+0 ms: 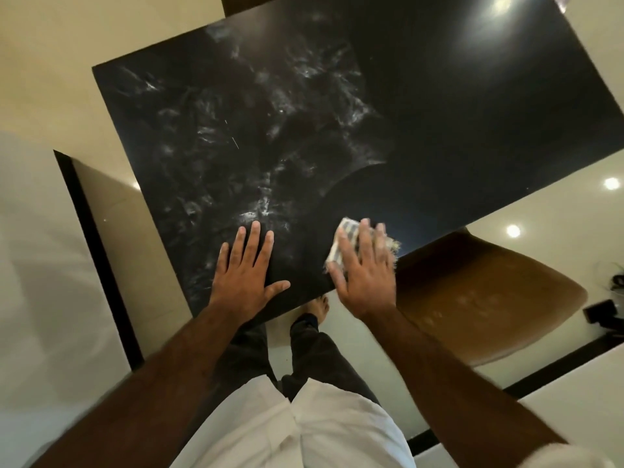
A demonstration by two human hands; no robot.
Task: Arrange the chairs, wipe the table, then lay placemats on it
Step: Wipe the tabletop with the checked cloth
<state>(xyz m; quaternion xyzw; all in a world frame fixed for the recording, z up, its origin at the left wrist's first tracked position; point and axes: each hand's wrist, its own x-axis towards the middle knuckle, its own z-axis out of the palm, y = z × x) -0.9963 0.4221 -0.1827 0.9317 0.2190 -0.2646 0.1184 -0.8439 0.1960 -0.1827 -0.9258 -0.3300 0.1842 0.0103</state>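
- the tabletop (439,113) is dark and glossy, with pale smears over its left and middle part; the right part looks darker and cleaner, and the edge between the two is a curve.
- the left hand (244,265) lies flat on the tabletop near the near edge, fingers straight and spread, thumb out to the side, holding nothing.
- the right hand (366,268) presses a cloth (344,238) onto the tabletop with straight, slightly spread fingers (the hand is a little blurred).
- the cloth is pale with dark stripes and a frayed fringe; it shows beyond the fingertips and at the hand's right side, close to the tabletop's near right edge.
- a brown chair (479,298) stands to the right, its seat just beside that same edge, with faint pale marks on it.
- below the tabletop's near corner a bare foot (319,310) shows on the glossy cream floor (67,45).
- the person wears a white shirt and dark trousers.
- ceiling lights reflect as bright spots on the floor and tabletop.
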